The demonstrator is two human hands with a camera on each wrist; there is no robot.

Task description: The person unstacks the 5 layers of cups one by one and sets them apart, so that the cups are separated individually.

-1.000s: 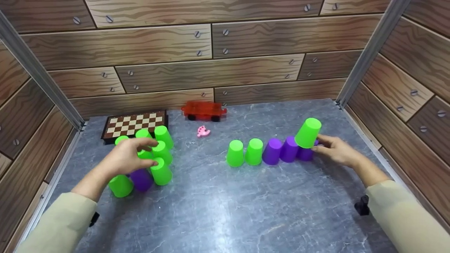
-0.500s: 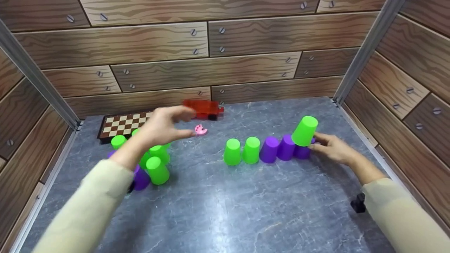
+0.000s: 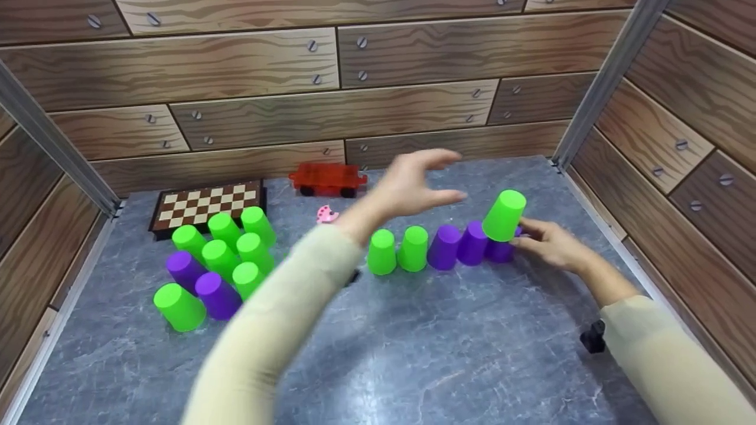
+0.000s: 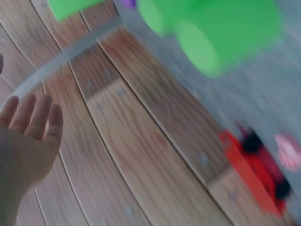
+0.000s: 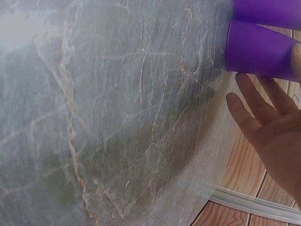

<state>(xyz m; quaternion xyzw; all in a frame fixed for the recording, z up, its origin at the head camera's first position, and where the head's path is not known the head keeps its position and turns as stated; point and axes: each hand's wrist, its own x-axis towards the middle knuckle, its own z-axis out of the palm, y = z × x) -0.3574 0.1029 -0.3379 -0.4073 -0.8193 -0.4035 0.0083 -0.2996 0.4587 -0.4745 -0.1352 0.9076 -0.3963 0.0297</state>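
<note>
My left hand (image 3: 407, 186) hangs in the air above and behind the row of cups, thumb and fingers spread apart, holding nothing. It is slightly blurred. At the row's right end, my right hand (image 3: 549, 243) has thumb and forefinger at the lower edge of an upside-down green cup (image 3: 504, 215). This cup is raised above the row, over the rightmost purple cup (image 5: 258, 52). In the right wrist view the other fingers hang loosely beside that purple cup. Two more purple cups (image 3: 444, 248) and two green cups (image 3: 383, 252) continue the row leftward, all upside down.
At the left stands a cluster of upside-down cups, several green (image 3: 179, 308) and two purple (image 3: 217, 295). Behind it lies a checkered board (image 3: 207, 203). A red toy wagon (image 3: 328, 179) and a small pink piece (image 3: 325, 214) sit near the back wall (image 3: 248, 65).
My left hand has swept rightward from above the left cluster, past the red wagon, towards the raised green cup. My right hand has kept its place at that cup.
</note>
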